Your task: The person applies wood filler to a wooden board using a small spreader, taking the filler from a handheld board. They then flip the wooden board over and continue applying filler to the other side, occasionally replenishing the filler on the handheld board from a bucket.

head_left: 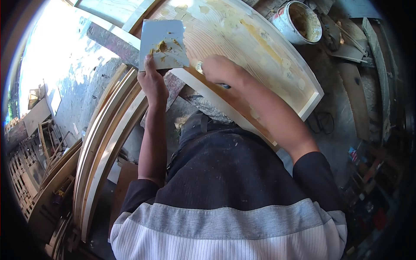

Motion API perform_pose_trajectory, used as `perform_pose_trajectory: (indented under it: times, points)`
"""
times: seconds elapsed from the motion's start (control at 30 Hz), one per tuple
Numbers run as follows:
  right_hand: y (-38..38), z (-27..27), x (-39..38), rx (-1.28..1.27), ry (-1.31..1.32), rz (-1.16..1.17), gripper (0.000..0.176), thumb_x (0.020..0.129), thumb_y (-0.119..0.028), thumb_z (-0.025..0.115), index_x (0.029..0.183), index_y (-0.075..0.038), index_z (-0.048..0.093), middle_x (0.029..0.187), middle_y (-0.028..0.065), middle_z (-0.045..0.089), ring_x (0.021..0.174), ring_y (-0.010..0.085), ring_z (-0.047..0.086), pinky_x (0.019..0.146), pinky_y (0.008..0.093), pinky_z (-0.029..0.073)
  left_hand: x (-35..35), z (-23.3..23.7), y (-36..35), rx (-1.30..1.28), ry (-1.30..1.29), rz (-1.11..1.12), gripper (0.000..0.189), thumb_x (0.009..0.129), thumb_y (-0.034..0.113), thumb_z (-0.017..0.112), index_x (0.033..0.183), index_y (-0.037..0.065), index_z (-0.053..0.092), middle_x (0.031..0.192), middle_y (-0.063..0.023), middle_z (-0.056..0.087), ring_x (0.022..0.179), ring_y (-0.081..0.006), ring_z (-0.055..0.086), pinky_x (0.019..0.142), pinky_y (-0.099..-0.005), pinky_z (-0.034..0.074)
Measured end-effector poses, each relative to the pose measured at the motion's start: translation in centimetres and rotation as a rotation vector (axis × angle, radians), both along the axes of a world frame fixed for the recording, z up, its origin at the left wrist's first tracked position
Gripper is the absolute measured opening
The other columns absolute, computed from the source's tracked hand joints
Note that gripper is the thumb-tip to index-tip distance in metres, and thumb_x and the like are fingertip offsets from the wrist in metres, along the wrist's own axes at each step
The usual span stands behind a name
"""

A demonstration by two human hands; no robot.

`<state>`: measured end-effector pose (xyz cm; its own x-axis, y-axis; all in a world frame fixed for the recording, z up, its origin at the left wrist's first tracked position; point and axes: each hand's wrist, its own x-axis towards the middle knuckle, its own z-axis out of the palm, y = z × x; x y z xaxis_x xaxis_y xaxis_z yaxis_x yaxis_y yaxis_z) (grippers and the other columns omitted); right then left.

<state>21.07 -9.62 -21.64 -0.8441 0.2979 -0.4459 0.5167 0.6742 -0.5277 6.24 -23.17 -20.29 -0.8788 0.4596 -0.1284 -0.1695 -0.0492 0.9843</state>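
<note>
My left hand (154, 82) grips the lower edge of a flat, light-grey board (156, 34), thumb on top. Dabs of yellow-brown putty (162, 46) lie on that board. My right hand (221, 70) is closed round what looks like a putty knife (225, 86), largely hidden by the fist; a dark handle end shows below the palm. This hand is over the near edge of a large wooden panel (260, 65) with a raised rim. Yellow filler streaks and pale patches mark the panel's face.
A white bucket (281, 21) with putty-coated insides stands beyond the panel at upper right. Curved wooden strips (93, 143) stand in a bundle at left. Wood offcuts (353, 86) lie at right, and slatted wooden pieces (26, 169) at far left.
</note>
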Motion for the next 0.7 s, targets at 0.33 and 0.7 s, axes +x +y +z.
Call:
perform_pose_trajectory:
  times: [0.33,0.7]
  points:
    - [-0.5,1.7,5.3,0.006,-0.135,0.014,0.023,0.082,-0.013,0.058,0.093,0.002,0.071,0.091,0.0268,0.069,0.086,0.0415,0.068,0.076,0.0473,0.054,-1.2,-1.3,-2.6,-0.005,-0.060,0.067,0.046,0.101,0.034,0.055,0.112,-0.010,0.061,0.096,-0.0135,0.066,0.084,-0.0209,0.069,0.073,-0.0338,0.058]
    - [-2.5,0.3,13.6,-0.139,-0.039,0.020,0.019,0.084,-0.013,0.071,0.097,0.000,0.067,0.094,0.0216,0.063,0.089,0.0408,0.065,0.075,0.0472,0.052,-0.2,-0.8,-1.5,-0.036,-0.022,-0.049,0.049,0.103,0.035,0.052,0.115,-0.012,0.059,0.101,-0.0153,0.066,0.088,-0.0211,0.068,0.076,-0.0352,0.059]
